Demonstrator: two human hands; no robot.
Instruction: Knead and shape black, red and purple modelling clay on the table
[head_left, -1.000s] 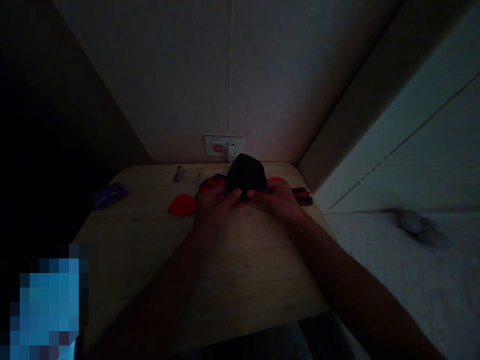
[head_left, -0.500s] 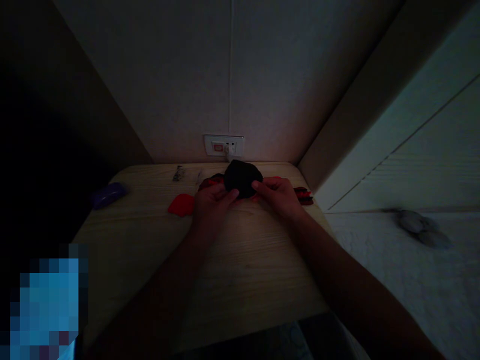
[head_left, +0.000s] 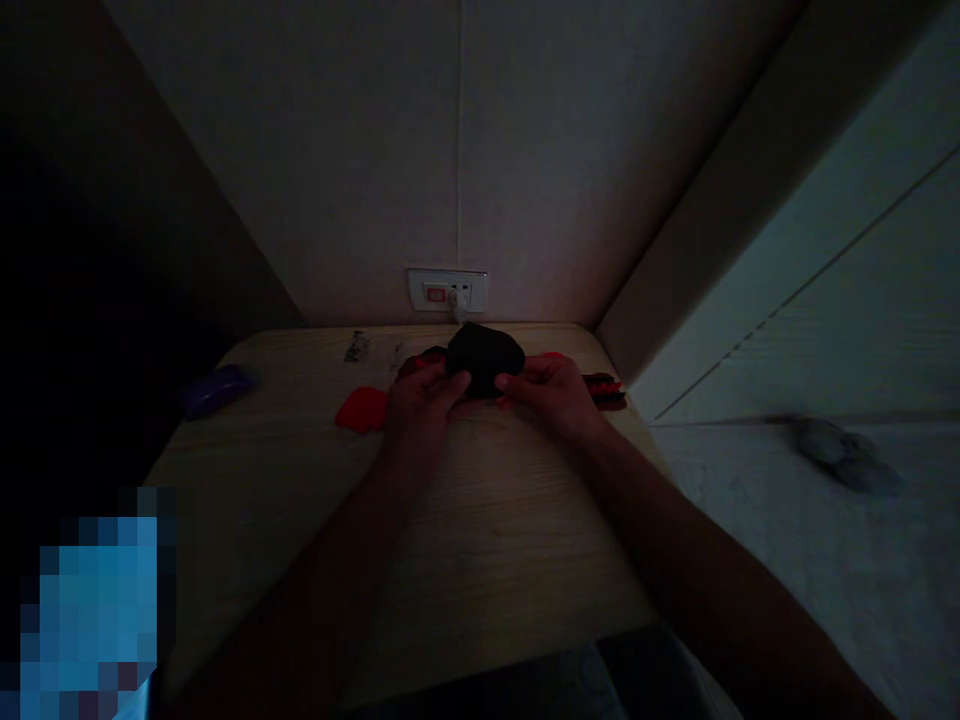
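Observation:
Between my two hands is a flat black piece (head_left: 484,358) with a rounded, petal-like outline; in this dim light I cannot tell whether it is cloth or paper. My left hand (head_left: 424,405) pinches its lower left edge, thumb in front. At the lower right edge, my right hand (head_left: 551,392) grips it the same way. A similar red piece (head_left: 362,410) lies on the wooden tabletop (head_left: 495,540), left of my left hand. Dark red and black pieces (head_left: 604,391) lie stacked beyond my right hand. More red and black material (head_left: 424,360) shows behind my left fingers.
A purple object (head_left: 217,391) rests at the table's left edge. On the wall behind, a socket plate (head_left: 448,290) holds a plug. A pale panel (head_left: 825,280) rises at the right, with blurred grey objects (head_left: 844,455) on the floor below it.
Both thumbs have shifted slightly to the left along the lower edge of the black piece. The piece stays in nearly the same place, and the other things lie as before.

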